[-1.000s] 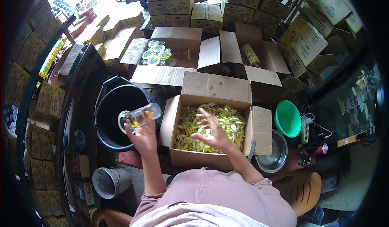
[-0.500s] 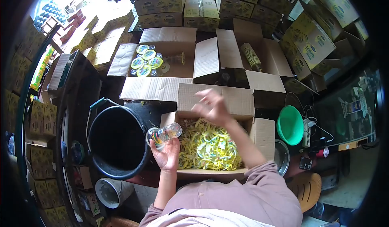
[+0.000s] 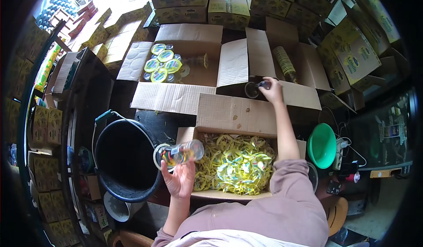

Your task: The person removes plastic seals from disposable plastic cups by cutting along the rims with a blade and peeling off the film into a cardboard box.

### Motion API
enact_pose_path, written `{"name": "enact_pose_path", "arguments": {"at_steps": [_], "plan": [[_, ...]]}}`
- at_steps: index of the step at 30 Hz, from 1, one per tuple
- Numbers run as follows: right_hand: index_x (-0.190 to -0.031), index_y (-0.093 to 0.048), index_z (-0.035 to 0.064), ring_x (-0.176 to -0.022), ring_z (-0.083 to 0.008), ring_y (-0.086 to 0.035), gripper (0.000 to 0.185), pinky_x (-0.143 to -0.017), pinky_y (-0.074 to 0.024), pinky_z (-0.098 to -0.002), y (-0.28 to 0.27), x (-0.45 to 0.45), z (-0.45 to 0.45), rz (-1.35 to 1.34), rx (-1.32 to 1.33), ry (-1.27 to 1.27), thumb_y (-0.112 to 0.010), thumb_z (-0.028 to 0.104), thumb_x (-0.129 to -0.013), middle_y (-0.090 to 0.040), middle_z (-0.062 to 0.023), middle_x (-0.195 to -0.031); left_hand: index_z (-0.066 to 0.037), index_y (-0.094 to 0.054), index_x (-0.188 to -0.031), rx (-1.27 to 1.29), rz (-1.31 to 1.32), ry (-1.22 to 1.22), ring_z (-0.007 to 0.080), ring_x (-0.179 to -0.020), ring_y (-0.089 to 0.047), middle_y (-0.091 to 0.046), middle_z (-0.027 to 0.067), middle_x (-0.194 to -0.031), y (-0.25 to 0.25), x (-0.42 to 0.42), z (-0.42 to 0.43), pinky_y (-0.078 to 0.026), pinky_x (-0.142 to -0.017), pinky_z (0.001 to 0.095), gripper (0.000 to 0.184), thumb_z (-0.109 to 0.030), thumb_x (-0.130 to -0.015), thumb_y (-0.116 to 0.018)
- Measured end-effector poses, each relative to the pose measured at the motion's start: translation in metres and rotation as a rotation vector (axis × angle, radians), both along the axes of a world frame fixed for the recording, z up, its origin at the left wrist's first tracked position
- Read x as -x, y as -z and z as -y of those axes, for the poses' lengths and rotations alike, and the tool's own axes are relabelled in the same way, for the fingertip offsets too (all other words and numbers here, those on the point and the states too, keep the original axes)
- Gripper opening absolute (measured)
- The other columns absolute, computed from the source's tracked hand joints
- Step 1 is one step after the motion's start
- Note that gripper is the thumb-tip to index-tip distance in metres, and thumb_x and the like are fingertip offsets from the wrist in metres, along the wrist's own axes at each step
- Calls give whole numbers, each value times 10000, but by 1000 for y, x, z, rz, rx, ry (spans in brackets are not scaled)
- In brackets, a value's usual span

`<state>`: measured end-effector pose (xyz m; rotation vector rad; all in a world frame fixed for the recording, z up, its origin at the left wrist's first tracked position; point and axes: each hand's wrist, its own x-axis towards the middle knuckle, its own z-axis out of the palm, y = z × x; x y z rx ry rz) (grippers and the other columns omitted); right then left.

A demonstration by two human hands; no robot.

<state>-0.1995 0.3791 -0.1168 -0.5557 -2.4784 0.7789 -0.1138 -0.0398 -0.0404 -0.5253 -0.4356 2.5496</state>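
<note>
My left hand holds a clear plastic cup with coloured print, lying sideways with its rim to the left. The cup is between the black bucket and a cardboard box of yellow-green strips. My right hand reaches past that box, its fingers closed on a small dark, round-ended object in the gap between the two rear cartons. What kind of object it is does not show clearly.
An open carton at the back left contains several lidded lemon cups. A stack of nested cups lies in the rear right carton. A green bowl and a power strip are at right.
My right hand has moved from above the strips box to the back right and closed on the dark round-ended object. My left hand still holds the cup, which has turned slightly.
</note>
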Motion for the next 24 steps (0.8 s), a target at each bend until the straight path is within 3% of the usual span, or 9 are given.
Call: {"name": "enact_pose_path", "arguments": {"at_steps": [3, 4, 5, 9, 14, 15, 17, 20, 24], "plan": [[-1104, -553, 43, -860, -163, -593, 433, -762, -492, -284, -56, -54, 26, -340, 332, -25, -689, 80, -695, -609, -99, -938, -25, -422, -1186, -44, 3, 51, 274, -1121, -470, -487, 143, -1187, 9, 8, -7, -365, -975, 465, 480, -193, -789, -634], [-1137, -526, 35, -888, -161, -583, 444, -781, -487, -284, -66, -71, 31, -396, 461, -78, -667, 57, -717, -593, -100, -996, 18, -385, -1206, 46, -64, 35, 285, -1135, -444, -469, 163, -1191, 18, 12, -9, -369, -974, 444, 529, -178, -785, -639], [-1170, -498, 26, -916, -159, -573, 455, -801, -483, -284, -76, -89, 37, -446, 593, -133, -646, 34, -740, -576, -100, -1055, -7, -407, -1187, 45, -89, 34, 297, -1144, -438, -468, 162, -1187, 25, 16, -11, -364, -977, 459, 468, -172, -802, -616], [-1199, -474, 29, -949, -141, -558, 478, -818, -468, -270, -126, -139, 105, -381, 844, -533, -644, 34, -751, -549, -106, -1107, -50, -457, -1133, 285, -273, 82, 301, -1140, -446, -471, 151, -1187, 12, 21, -27, -367, -979, 466, 359, -160, -818, -590], [-1206, -470, 49, -961, -144, -555, 505, -814, -481, -268, -137, -147, 159, -237, 927, -697, -663, 29, -739, -543, -108, -1114, -90, -439, -1147, 514, -457, 84, 268, -1148, -442, -447, 134, -1209, 6, -3, -35, -388, -962, 452, 362, -133, -817, -580], [-1207, -469, 51, -960, -144, -556, 505, -814, -483, -268, -136, -148, 168, -192, 952, -723, -662, 30, -741, -543, -109, -1113, -104, -421, -1158, 663, -522, 66, 251, -1157, -429, -435, 113, -1221, 6, -8, -38, -396, -944, 444, 362, -162, -829, -561], [-1210, -466, 57, -950, -143, -559, 502, -817, -486, -263, -135, -151, 178, -186, 987, -715, -666, 53, -749, -550, -109, -1096, -110, -399, -1180, 697, -662, 7, 236, -1183, -396, -429, 85, -1230, 6, -16, -35, -343, -959, 465, 406, -309, -845, -513], [-1207, -468, 54, -962, -139, -553, 506, -817, -487, -263, -139, -155, 178, -228, 952, -720, -672, 58, -744, -552, -106, -1089, -116, -364, -1248, 972, -781, 36, 233, -1215, -356, -410, 67, -1270, 5, -21, -24, -265, -986, 488, 570, -502, -833, -423], [-1241, -432, 56, -975, -149, -548, 578, -869, -459, -286, -158, -158, 178, -162, 703, -837, -682, 38, -720, -555, -112, -1085, -97, -271, -1337, 766, -860, 323, 221, -1233, -328, -337, 66, -1350, -5, -22, -10, -230, -1003, 489, 761, -640, -806, -321]]}}
